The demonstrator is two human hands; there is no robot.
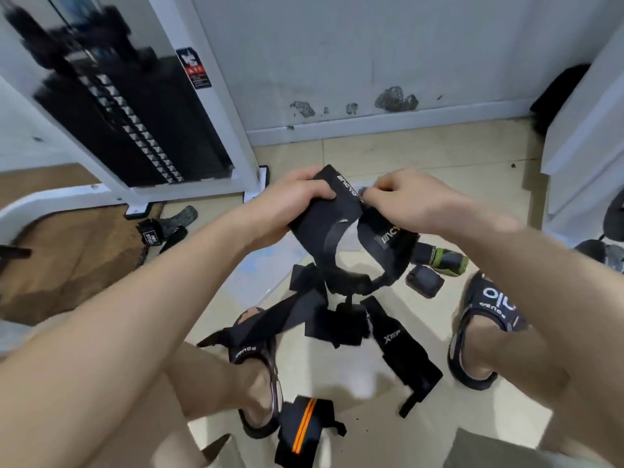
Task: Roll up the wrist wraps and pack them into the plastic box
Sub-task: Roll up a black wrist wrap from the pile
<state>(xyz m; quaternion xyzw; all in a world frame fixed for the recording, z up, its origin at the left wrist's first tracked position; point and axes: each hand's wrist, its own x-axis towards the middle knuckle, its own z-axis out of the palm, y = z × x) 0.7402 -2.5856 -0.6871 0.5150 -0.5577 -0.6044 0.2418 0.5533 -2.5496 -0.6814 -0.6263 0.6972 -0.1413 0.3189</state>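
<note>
The weight stack (131, 130) towers off beyond your left hand, the pale tile floor (422, 153) spreads under everything, and your two sandalled feet sit below your forearms, the right sandal (486, 319) just under your right wrist. No plastic box that I can make out from here, so I can't tell you where the packing ends up.

Down between your feet, below both hands, lies the heap of loose wraps (337, 319), black straps crossing each other, one long one trailing toward your right foot. Nearer you, under your left forearm, sits the orange-striped wrap (304, 430). Out past your right hand, two rolled wraps (435, 268) rest on the tile, one with green trim, which reads to me as rolling done on those.

Now the action: you've got the black wrist wrap (327, 214) lifted up between your hands, its tail looping down toward the heap. Your left hand (290, 201) is curled round the broad end, thumb clamped over the top. Your right hand (405, 197) is pinching the near edge of the same wrap, fingertips bunched tight at the logo end.

So I'd call this the start of a roll. Next you'll want that pinched end tucked over firmly, then steady turns while your left hand feeds the strap taut so the hanging loop doesn't snag the heap below.
</note>
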